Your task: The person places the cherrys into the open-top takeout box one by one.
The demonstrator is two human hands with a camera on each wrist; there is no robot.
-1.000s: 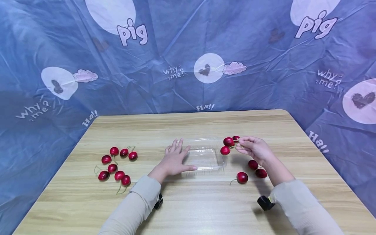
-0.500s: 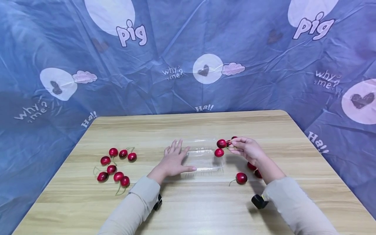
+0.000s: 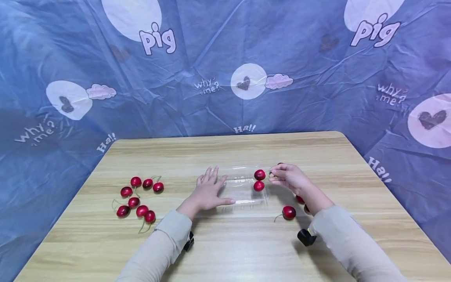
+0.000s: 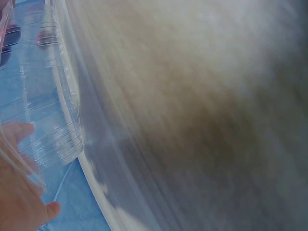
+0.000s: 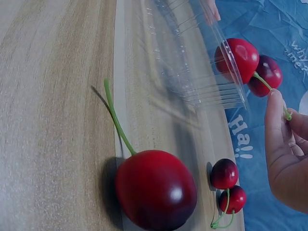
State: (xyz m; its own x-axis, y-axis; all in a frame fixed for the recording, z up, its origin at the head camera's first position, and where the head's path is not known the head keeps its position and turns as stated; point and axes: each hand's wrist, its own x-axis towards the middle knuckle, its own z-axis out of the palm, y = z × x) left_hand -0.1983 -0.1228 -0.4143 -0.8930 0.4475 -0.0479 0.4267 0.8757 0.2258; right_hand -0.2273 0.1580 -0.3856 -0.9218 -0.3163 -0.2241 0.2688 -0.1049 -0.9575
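A clear plastic box (image 3: 241,192) stands mid-table. My left hand (image 3: 208,194) lies spread at its left side; in the left wrist view the fingers (image 4: 19,131) show against the clear wall. My right hand (image 3: 287,178) pinches the green stem (image 5: 262,82) of a pair of red cherries, whose upper cherry (image 3: 259,175) and lower cherry (image 3: 258,186) hang at the box's right end. In the right wrist view the near cherry (image 5: 243,57) shows partly through the box rim, with the darker cherry (image 5: 269,77) behind it.
One single cherry (image 3: 289,212) lies right of the box, stem leftward. Two more cherries (image 3: 300,199) are partly hidden by my right wrist, and another (image 3: 280,163) peeks out behind that hand. Several cherries (image 3: 134,202) lie scattered at the left. A blue printed cloth (image 3: 218,105) hangs behind the table.
My right hand has moved left with the pinched cherries, from beside the box to over its right end. The left hand has stayed in place.
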